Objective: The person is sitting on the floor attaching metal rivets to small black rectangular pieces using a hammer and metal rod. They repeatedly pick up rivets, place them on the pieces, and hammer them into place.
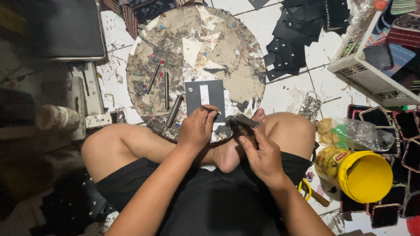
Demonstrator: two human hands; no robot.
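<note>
I sit cross-legged on the floor at a worn round work board (197,48). A dark rectangular panel (205,97) with a white strip lies on its near part. My left hand (197,129) pinches a thin metal punch (210,109) upright against the panel's lower edge. My right hand (258,153) grips a hammer (243,123), its head just right of the punch.
Three metal rods (166,89) lie on the board's left side. Black cut pieces (293,39) are piled at the back right, beside a white basket (363,65). A yellow bucket (358,172) and plastic bags (350,133) sit right of my knee.
</note>
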